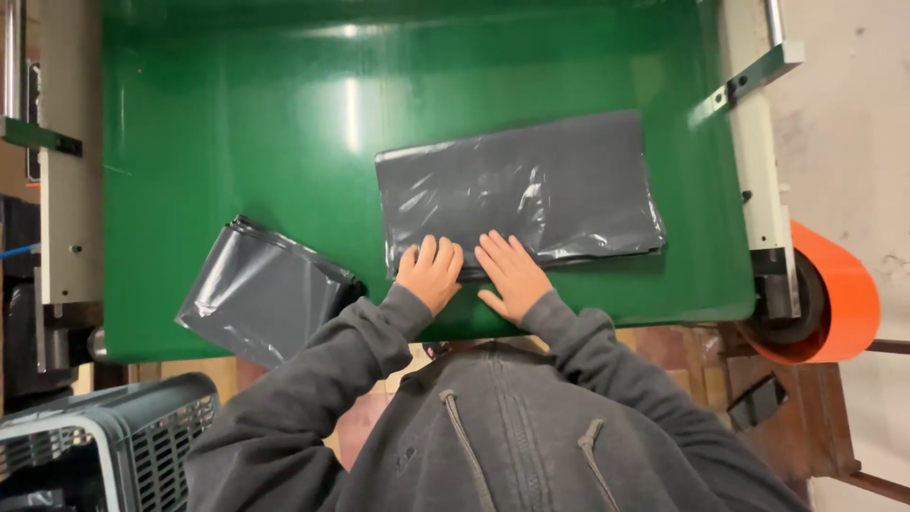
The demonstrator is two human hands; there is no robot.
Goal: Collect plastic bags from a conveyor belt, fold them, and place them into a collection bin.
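A stack of dark grey plastic bags lies flat in the middle of the green conveyor belt. My left hand presses palm-down on the near edge of the stack, fingers together. My right hand rests beside it, flat on the same edge, fingers slightly spread. Both hands touch the bags without gripping them. A second folded dark grey bag lies at an angle at the belt's near left edge, apart from both hands.
A white machine frame borders the belt on the right, with an orange roller guard below it. A white post stands on the left. A grey slatted plastic crate sits at the bottom left.
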